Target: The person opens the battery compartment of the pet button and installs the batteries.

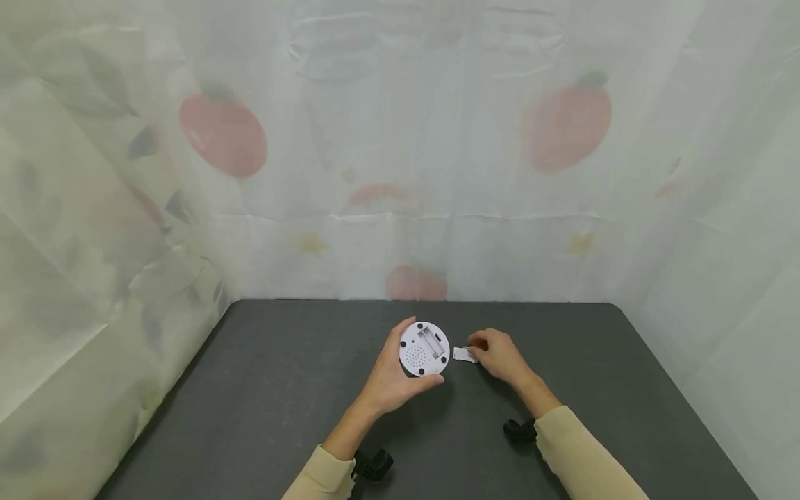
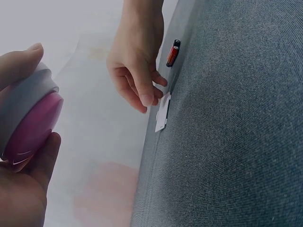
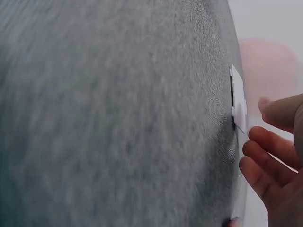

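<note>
My left hand grips a round white battery-powered device by its rim, thumb on one side and fingers on the other. Its underside faces the head camera, with speaker holes, dark feet and an uncovered battery compartment. The left wrist view shows the device's pink side. Flat on the table lies a white battery cover. Just above the cover hovers my right hand, fingers loosely bent and thumb apart from them; in the right wrist view, these fingers show a gap to the cover.
Red and black batteries lie on the table beyond the cover, hidden in the head view. The dark grey table runs back to a pale printed curtain, which also hangs at both sides.
</note>
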`<state>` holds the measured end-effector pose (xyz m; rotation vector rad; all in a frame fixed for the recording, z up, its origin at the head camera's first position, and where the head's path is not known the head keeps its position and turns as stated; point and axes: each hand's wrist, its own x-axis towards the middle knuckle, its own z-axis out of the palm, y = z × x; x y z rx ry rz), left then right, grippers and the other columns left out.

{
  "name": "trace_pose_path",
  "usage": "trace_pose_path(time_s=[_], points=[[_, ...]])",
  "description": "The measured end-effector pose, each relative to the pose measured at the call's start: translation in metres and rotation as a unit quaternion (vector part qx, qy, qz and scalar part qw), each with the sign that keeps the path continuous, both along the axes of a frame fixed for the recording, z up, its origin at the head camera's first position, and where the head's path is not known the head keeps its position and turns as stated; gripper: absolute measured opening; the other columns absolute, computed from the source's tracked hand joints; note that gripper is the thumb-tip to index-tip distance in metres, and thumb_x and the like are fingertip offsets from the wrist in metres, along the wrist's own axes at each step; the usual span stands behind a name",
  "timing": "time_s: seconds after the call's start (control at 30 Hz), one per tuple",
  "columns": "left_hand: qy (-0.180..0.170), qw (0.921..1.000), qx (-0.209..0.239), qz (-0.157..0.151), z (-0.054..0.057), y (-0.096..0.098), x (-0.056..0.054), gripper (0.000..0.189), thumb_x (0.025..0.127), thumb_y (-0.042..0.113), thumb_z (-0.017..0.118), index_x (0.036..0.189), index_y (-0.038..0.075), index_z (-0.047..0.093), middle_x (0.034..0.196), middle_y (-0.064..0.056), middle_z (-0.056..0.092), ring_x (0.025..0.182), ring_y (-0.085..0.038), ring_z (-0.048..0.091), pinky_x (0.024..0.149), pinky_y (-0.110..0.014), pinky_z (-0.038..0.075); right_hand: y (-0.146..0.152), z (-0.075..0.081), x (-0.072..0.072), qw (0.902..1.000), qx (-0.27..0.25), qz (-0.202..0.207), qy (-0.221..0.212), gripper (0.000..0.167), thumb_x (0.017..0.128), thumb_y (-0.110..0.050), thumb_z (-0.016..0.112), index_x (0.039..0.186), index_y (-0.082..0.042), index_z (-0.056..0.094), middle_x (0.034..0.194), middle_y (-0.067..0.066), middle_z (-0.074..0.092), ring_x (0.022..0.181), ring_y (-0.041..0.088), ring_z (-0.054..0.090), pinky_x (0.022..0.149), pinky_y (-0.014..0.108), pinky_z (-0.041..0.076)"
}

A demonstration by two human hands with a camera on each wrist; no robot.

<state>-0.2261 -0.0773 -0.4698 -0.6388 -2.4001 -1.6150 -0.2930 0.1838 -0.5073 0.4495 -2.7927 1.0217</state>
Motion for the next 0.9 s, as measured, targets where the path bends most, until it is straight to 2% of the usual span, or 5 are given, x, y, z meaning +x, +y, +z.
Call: trace_pose_path(time_s=[0.13, 0.3, 0.43, 0.6, 0.9], points=[[0.001, 1.0000, -0.002, 0.002, 0.000, 0.000, 0.000, 0.108, 0.070, 0.036, 0.095, 0.157, 0.031, 0.030, 0.143, 0.001, 0.048, 0.122, -0.018, 0.052, 0.100, -0.048, 0.040, 0.003, 0.003, 0.004, 0.9992, 0.034, 0.012, 0.017, 0.022, 0.094, -0.018, 0.074, 0.112, -0.005, 0.075, 0.104, 0.006, 0.069, 0.097, 0.025, 0.065, 0.086, 0.047, 0.051], [0.004, 1.0000, -0.004, 0.006, 0.000, -0.001, -0.001, 0.108, 0.069, 0.034, 0.096, 0.156, 0.030, 0.031, 0.144, 0.002, 0.048, 0.122, -0.018, 0.052, 0.101, -0.047, 0.040, 0.011, 0.009, 0.011, 0.9943, 0.093, 0.034, 0.038, 0.032, 0.097, -0.026, 0.070, 0.122, -0.005, 0.072, 0.119, 0.011, 0.068, 0.115, 0.034, 0.061, 0.096, 0.054, 0.047], [0.006, 1.0000, -0.004, 0.006, 0.000, -0.001, -0.001, 0.109, 0.068, 0.032, 0.096, 0.156, 0.029, 0.032, 0.144, 0.002, 0.048, 0.123, -0.017, 0.052, 0.102, -0.046, 0.040, 0.019, 0.015, 0.017, 0.9862, 0.145, 0.050, 0.062, 0.042, 0.098, -0.032, 0.069, 0.130, -0.004, 0.067, 0.130, 0.015, 0.065, 0.124, 0.038, 0.056, 0.102, 0.056, 0.043], [0.012, 0.9999, -0.005, 0.002, 0.000, -0.001, -0.003, 0.110, 0.068, 0.029, 0.097, 0.157, 0.024, 0.033, 0.144, 0.001, 0.048, 0.124, -0.017, 0.051, 0.103, -0.046, 0.040, 0.029, 0.018, 0.024, 0.9742, 0.203, 0.046, 0.086, 0.057, 0.098, -0.040, 0.066, 0.141, -0.002, 0.059, 0.140, 0.022, 0.057, 0.129, 0.043, 0.052, 0.104, 0.059, 0.040], [0.014, 0.9998, -0.010, -0.002, 0.000, -0.002, -0.003, 0.109, 0.068, 0.030, 0.096, 0.157, 0.027, 0.032, 0.144, 0.000, 0.048, 0.124, -0.018, 0.051, 0.102, -0.046, 0.040, 0.054, 0.015, 0.031, 0.9695, 0.227, 0.053, 0.074, 0.072, 0.098, -0.049, 0.064, 0.149, -0.001, 0.049, 0.150, 0.027, 0.046, 0.135, 0.046, 0.045, 0.106, 0.061, 0.037]])
